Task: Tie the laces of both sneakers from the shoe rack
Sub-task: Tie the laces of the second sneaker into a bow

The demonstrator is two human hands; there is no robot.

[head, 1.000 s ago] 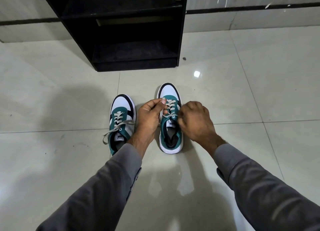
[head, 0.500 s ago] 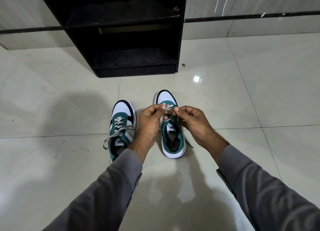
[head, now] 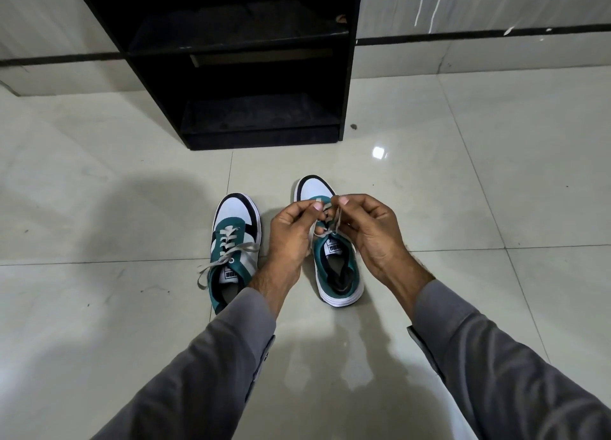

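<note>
1. At frame centre, on the glossy pale tiled floor (head: pixel 463 208): two teal, white and black low-top sneakers, side by side, toes pointing to the top of the frame.
2. Right-of-centre sneaker (head: pixel 339 274): upright, heel opening visible, its grey flat lace (head: pixel 330 223) lifted above the tongue.
3. Left hand (head: pixel 291 231): grip closed on one strand of that lace, thumb and forefinger pinched, just left of the shoe's toe.
4. Right hand (head: pixel 373 231): grip closed on the other strand, fingertips nearly touching those of the left hand over the forefoot.
5. Left-of-centre sneaker (head: pixel 233 241): untouched, its loose grey lace (head: pixel 218 261) untied, one end trailing onto the floor toward the left.
6. Grey long sleeves (head: pixel 205 373) running in from the lower corners.
7. Top centre: black open wooden shoe rack (head: pixel 347 76), standing against the wall, well apart from the shoes.
</note>
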